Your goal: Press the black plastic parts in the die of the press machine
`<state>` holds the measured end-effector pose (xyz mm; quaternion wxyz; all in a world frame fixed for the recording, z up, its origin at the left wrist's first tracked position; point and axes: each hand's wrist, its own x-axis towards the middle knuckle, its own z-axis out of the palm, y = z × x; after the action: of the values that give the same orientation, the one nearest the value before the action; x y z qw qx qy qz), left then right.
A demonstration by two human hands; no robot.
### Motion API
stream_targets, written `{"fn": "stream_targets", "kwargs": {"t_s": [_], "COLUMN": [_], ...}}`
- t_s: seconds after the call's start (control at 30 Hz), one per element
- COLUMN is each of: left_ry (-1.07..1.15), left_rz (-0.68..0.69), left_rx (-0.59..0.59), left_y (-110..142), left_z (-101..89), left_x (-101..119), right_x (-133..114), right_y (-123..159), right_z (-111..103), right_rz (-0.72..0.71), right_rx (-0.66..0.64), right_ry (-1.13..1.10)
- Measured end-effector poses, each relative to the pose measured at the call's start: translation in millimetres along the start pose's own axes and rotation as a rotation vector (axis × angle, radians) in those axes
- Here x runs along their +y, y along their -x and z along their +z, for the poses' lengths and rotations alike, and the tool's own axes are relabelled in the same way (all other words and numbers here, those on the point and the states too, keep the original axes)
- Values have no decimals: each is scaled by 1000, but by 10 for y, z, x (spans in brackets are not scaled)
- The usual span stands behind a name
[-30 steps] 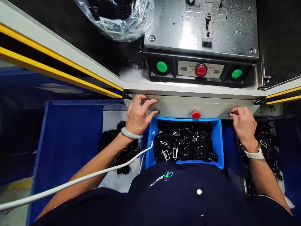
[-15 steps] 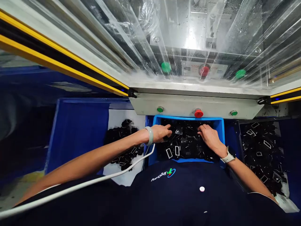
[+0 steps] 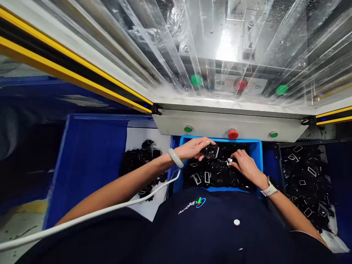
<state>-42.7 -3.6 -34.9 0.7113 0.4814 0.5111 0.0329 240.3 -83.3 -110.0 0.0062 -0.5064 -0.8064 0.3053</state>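
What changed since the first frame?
The left hand came off the panel and now lifts a black bagged part out of the blue bin. The right hand also came off the panel, down onto the pile. A clear guard now covers the machine. The red button is unchanged.

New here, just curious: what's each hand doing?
Left hand: closed, holding a small black part.
Right hand: fingers on the black pile, grip unclear.

The person wears a dark navy short-sleeved shirt (image 3: 214, 231), with a small logo (image 3: 200, 204) of white lettering and a green, red and blue mark on the chest, and a round white button (image 3: 237, 222) below it. A pale jade bangle (image 3: 175, 158) circles the left wrist (image 3: 167, 160), a white smartwatch (image 3: 269, 189) the right wrist (image 3: 262, 182). A white cable (image 3: 110, 207) crosses in front.
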Motion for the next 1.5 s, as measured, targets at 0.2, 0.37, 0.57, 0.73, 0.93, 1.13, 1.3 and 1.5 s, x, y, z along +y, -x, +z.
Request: {"fn": "stream_targets", "kwargs": {"t_s": [0.2,0.37,0.57,0.73,0.93,1.13,1.3,1.5], "left_ry": [415,465,444,423,332,230,211,17], "left_rz": [-66,-60,9,-7,41,132,465,807], "left_rx": [-12,45,64,6,-78,-56,237,803], "left_y": [-125,-83,-44,-57,-62,9,-52,-623], "left_z": [127,104,136,208,189,4,-342,-954], "left_x": [-41,-51,40,188,325,632,1248,2190], "right_x": [-50,-81,-352,-506,-398,-352,-470,-272], "right_y": [-61,-36,86,1,-153,-265,-1081,-2752], "right_z": [-74,-344,-760,-757,-743,-1231,-2312,-3439], "right_rz": [-3,-35,-211,-492,-634,-644,-309,162], "right_rx": [-84,12,459,640,600,517,863,1002], "right_ry": [-90,-292,-459,-379,-353,-297,-128,31]}}
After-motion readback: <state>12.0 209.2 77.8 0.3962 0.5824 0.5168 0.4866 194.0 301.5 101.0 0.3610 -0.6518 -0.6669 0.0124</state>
